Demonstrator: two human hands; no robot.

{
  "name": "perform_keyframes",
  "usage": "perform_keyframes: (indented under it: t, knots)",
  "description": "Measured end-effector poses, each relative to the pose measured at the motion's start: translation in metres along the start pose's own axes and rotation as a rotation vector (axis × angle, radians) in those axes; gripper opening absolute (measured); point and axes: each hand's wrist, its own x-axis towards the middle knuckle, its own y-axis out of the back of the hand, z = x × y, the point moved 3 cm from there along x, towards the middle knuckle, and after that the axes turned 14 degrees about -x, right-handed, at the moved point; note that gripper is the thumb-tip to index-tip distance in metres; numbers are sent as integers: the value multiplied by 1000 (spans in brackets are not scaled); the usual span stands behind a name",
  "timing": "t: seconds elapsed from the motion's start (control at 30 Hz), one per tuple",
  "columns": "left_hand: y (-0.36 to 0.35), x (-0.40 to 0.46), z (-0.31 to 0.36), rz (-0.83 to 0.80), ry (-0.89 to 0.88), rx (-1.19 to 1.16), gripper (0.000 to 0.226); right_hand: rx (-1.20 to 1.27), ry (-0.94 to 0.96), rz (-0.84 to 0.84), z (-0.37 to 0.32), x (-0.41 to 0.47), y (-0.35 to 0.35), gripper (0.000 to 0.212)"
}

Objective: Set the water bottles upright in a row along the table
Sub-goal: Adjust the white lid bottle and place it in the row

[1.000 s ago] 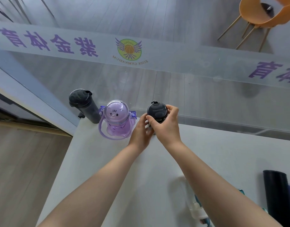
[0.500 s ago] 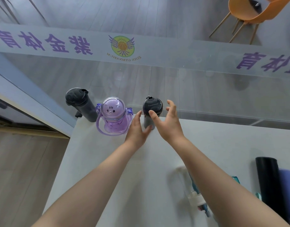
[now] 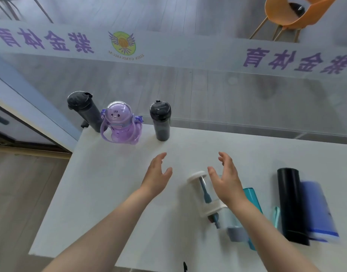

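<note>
Nearest table [image 3: 113, 193] edge: both hands empty, fingers spread, left hand [image 3: 158, 174] over bare top, right hand [image 3: 225, 178] just above clear plastic bottle with white cap and blue straw [image 3: 203, 190], lying flat. Beside it, also lying: teal translucent bottle [image 3: 251, 195], tall black cylinder flask [image 3: 290, 201], blue bottle [image 3: 315, 209]. Clear one likely light, smooth, prone to rolling; grip mid-body. Far edge, upright in row: smoky-grey bottle [image 3: 161, 120], purple bunny-lid bottle [image 3: 120, 124], dark grey flip-top bottle [image 3: 84, 108].
</note>
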Motion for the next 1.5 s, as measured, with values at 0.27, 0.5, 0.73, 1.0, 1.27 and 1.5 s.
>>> perform_keyframes:
  t: [0.27,0.5,0.73,1.0,1.27,1.5]
  knots:
    - [-71,-60,-14,-85,63,-59,55,8,-37,-87,71,-59,20,59]
    - [-107,-100,-19,-70,125,-147,69,12,42,-288,91,-81,7,57]
    - [-120,-119,-23,-101,199,-168,82,-147,148,-337,87,-80,-2,53]
    - [-115,-118,-23,-70,206,-145,77,-158,199,-300,73,-73,-12,40]
    - [-99,-119,-13,-27,137,-171,59,-90,182,-262,71,-74,-1,35]
    - [-88,-117,-4,23,22,-245,30,38,73,-222,66,-63,13,22]
